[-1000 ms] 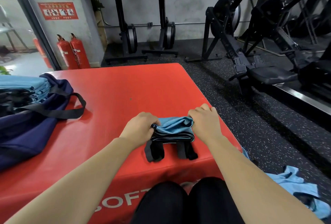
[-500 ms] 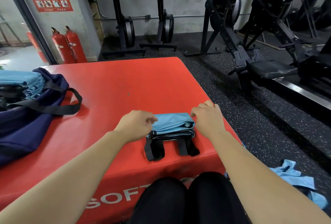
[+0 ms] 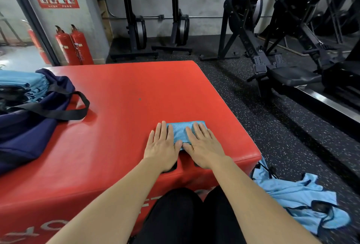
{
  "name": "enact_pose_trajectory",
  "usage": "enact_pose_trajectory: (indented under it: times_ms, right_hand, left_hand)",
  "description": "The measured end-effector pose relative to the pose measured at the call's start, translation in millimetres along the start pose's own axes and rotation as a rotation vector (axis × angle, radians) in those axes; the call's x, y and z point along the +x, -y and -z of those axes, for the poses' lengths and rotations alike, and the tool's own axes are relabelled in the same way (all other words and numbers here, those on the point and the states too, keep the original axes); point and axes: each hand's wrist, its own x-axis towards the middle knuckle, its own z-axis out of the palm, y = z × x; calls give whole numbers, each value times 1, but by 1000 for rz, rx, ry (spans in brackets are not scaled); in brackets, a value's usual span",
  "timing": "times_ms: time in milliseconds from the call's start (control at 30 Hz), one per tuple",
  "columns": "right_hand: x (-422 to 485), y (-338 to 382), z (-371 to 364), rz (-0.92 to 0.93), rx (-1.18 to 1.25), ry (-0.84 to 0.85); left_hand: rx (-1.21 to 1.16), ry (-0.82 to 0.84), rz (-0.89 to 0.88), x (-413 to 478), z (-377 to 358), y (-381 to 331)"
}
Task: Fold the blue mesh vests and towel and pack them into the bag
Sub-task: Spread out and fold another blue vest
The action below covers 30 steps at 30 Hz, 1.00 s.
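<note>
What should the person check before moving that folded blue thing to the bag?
Both hands flat on the folded vest: ok, left hand and right hand press it.
Loose ends tucked in: cannot tell, the hands cover them.
Mouth of bag open: ok.
Room left in bag: cannot tell, a blue stack fills its mouth.
All vests folded: not ok, a crumpled pile lies on the floor.

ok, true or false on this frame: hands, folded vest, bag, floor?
1. The left hand and right hand lie flat on the folded vest. True.
2. The bag is empty. False: folded blue cloths are stacked in it.
3. On the floor at the right lies loose blue cloth. True.
4. The folded vest sits at the red box's far edge. False: it is near the near edge.
</note>
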Motion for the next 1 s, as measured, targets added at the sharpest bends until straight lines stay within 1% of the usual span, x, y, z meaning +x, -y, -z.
enact_pose_trajectory:
  times_ms: [200,433,500,600,633,667,700,767,800,833,900,1000]
  right_hand:
    - [5,-3,-2,0,33,28]
    - [3,-1,1,-2,16,48]
    - [3,0,5,-10,26,84]
    - [3,3,15,-41,105,127]
    - [2,3,19,-44,162,107]
    - [1,2,22,-44,232,38]
    - [-1,1,24,-51,296,-74]
    - [-6,-2,30,-137,407,-312]
    - [-8,-6,32,-206,456,-377]
    - [-8,-9,33,-281,498,-404]
    - [-11,-13,36,-432,592,-373]
    - [-13,-17,35,-616,683,-260]
  left_hand:
    - [4,45,-10,2,1,-1]
    - [-17,108,-11,4,5,0]
    - [-68,140,1,4,11,-1]
    - [-229,168,26,7,24,1]
    - [-290,148,35,7,29,3]
    - [-342,112,53,7,34,5]
    - [-383,67,83,7,39,8]
    - [-440,-14,198,7,46,12]
    - [-459,-37,276,5,48,14]
    - [-476,-43,352,4,49,16]
    - [-551,-8,468,3,47,18]
    - [-660,53,546,1,41,16]
